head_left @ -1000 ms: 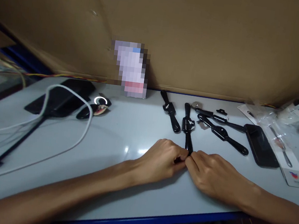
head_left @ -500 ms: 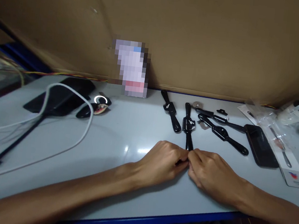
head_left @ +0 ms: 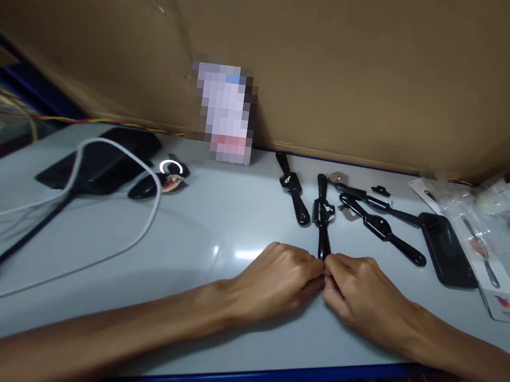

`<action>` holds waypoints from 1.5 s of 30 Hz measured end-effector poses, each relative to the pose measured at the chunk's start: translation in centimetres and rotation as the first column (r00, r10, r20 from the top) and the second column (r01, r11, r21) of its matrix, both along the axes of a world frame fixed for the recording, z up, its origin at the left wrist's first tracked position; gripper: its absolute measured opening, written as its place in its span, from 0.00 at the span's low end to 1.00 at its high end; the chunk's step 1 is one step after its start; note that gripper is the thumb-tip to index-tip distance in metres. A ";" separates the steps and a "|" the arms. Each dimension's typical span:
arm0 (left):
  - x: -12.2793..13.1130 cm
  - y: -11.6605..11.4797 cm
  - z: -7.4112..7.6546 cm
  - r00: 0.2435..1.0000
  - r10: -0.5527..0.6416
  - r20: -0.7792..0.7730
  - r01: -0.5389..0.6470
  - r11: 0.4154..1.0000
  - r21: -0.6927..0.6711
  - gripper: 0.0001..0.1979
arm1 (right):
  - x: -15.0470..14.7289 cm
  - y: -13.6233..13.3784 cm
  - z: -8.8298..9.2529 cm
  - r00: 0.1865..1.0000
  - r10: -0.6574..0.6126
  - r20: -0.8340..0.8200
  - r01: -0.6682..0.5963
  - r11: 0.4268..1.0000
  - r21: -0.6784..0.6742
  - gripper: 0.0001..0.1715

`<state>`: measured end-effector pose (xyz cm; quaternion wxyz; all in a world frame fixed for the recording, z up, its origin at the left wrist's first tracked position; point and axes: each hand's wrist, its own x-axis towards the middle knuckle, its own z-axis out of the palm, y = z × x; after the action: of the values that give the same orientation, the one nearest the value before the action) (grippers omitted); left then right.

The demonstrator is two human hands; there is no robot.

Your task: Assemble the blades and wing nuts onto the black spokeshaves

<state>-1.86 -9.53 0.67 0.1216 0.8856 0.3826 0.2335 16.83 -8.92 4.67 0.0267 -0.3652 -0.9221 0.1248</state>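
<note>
Left hand, right hand curled shut at black tool near tip; hold unclear. Risk: sideways nudge knocks it into neighbour tool just left.

Glossy black handled tool with a silver metal middle, on a pale grey-white table edged in blue. 3 other tools are black. Plain brown cardboard wall. White cable, black phone, red-and-yellow wires.
</note>
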 end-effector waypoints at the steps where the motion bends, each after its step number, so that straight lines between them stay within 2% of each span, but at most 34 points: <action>1: 0.0 0.0 0.0 1.000 -0.003 -0.003 0.003 1.000 0.004 0.14 | 0.0 0.0 0.0 1.000 -0.004 -0.008 0.004 1.000 -0.001 0.07; 5: -0.1 0.0 0.0 1.000 -0.004 -0.020 0.004 1.000 -0.005 0.14 | 0.2 0.0 -0.2 1.000 0.013 -0.024 -0.013 1.000 0.005 0.07; 12: 0.0 0.2 0.2 0.998 0.046 -0.039 -0.049 0.995 -0.088 0.14 | 0.3 -0.4 -1.0 0.999 0.033 -0.031 -0.028 0.990 0.137 0.07; 22: 0.0 0.2 0.4 0.997 0.054 -0.046 -0.059 0.992 -0.114 0.13 | 0.3 -0.5 -1.4 0.996 0.045 -0.075 -0.029 0.979 0.202 0.08; 45: -0.1 0.1 0.5 0.996 0.055 -0.069 -0.061 0.993 -0.097 0.14 | 0.3 -0.6 -1.3 0.994 0.021 -0.105 -0.002 0.983 0.183 0.08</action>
<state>-1.91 -9.44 1.14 0.1459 0.8742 0.4230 0.1884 17.16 -9.53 3.39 0.1085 -0.3487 -0.9291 0.0589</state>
